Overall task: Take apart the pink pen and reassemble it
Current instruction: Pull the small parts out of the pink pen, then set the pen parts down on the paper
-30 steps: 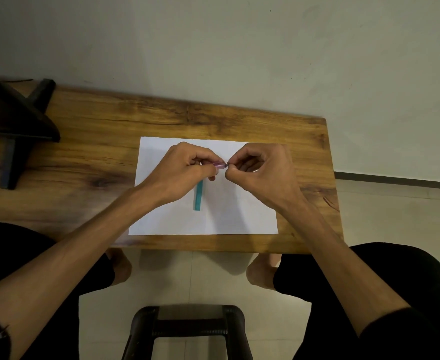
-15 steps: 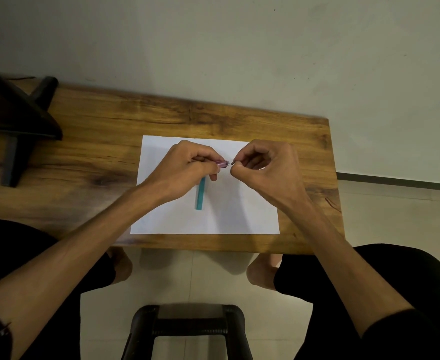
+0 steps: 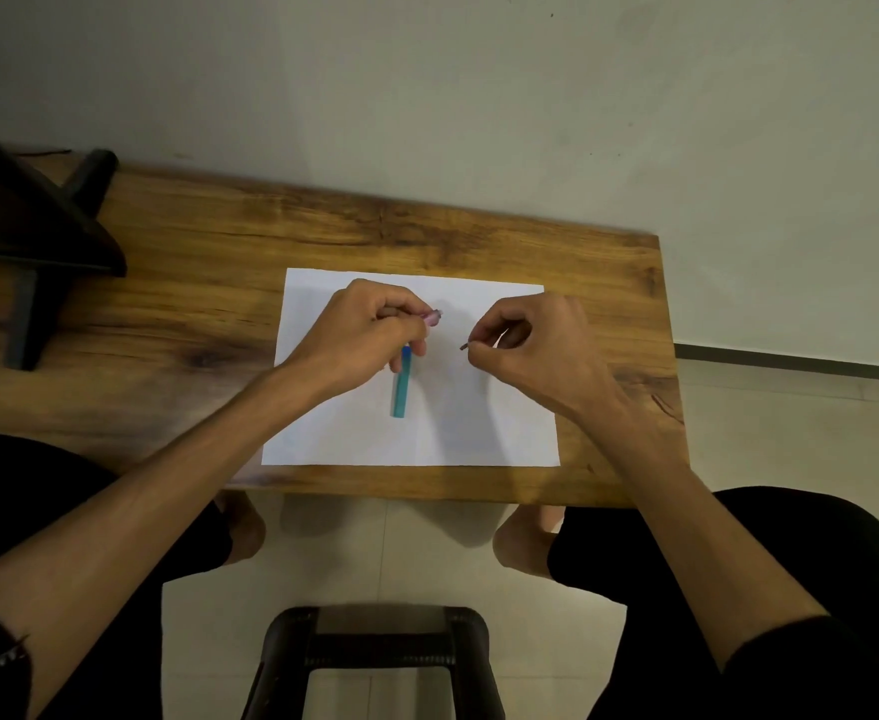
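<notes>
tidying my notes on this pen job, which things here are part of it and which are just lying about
Part of the job:
- pink pen, held in left hand
- small dark part, pinched in right hand

Just lying about:
- teal pen on the white paper
- dark stand on the wooden table
- stool on the floor

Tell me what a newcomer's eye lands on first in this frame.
Two hands apart over a white sheet of paper on the wooden table: the left hand grips the pink pen, the right hand pinches a small dark piece. A teal pen lies on the paper below the left hand.
</notes>
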